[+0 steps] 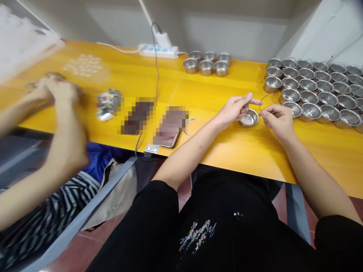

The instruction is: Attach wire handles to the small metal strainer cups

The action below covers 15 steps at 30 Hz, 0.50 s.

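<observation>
Though the thin wire loop (262, 101) barely shows, both hands — left hand (236, 108), right hand (276, 118) — pinch it closed-fingered above a perforated strainer cup (249, 118).

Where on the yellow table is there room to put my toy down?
Bare yellow table lies between the six little cups at the back and the strainer by the left hand. The near edge in front of the right hand is bare too. The right side is packed with strainer cups.
</observation>
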Each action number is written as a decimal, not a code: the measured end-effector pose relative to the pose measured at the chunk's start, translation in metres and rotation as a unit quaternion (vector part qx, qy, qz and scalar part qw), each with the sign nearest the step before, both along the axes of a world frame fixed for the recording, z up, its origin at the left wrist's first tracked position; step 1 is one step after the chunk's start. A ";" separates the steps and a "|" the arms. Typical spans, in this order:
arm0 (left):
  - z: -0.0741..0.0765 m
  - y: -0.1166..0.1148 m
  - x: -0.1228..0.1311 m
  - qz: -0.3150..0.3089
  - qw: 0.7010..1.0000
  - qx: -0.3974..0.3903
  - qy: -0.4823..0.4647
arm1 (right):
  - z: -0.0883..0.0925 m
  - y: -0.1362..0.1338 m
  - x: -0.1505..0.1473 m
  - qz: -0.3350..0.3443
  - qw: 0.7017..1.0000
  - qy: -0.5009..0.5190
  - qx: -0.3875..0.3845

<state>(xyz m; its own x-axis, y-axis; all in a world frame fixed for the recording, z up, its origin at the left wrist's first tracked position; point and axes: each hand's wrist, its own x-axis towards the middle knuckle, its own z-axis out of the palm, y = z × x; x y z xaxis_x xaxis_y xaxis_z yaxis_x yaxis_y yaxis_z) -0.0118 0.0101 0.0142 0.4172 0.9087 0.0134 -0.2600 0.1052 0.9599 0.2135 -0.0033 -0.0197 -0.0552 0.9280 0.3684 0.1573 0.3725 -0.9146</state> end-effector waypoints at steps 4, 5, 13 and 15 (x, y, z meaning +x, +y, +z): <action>0.002 -0.002 0.001 -0.008 1.000 -0.007 0.018 | 0.001 0.002 0.000 -0.011 1.000 0.003 -0.005; 0.002 -0.002 0.002 -0.006 1.000 -0.011 0.024 | 0.002 0.001 0.000 -0.015 1.000 0.009 -0.004; 0.001 -0.001 0.004 0.020 1.000 -0.009 0.003 | 0.008 -0.004 -0.004 0.009 1.000 0.015 -0.010; 0.001 -0.001 0.002 0.011 1.000 -0.007 -0.006 | 0.008 -0.004 -0.004 0.004 1.000 0.003 -0.011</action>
